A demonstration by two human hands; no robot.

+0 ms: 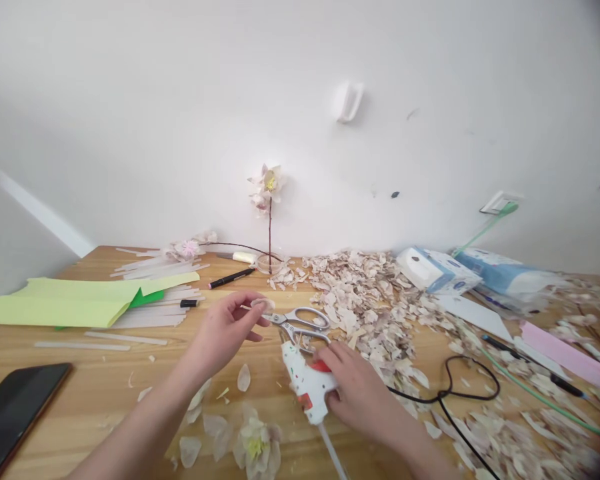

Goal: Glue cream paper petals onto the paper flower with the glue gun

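Observation:
Pinched in the fingertips of my left hand (235, 319) is a small pale petal (263, 305). My right hand (356, 387) wraps around the handle of a white hot glue gun (303, 381), whose nozzle points away from me. A glue stick (331, 450) sticks out of the gun's back end. Just beyond the nozzle lie silver scissors (300, 323), their blades partly hidden behind my left fingers. Below my hands, a pale flower with a yellow centre (257, 445) rests on the wooden table, with several loose petals (244, 377) around it.
A large heap of dried petals (360, 287) spreads right of centre. Flowers on a stem (270, 227) stand by the wall. Yellow paper (65, 301), glue sticks (150, 320) and a phone (23, 413) lie left. Right are tissue packs (437, 270) and a black cord (445, 393).

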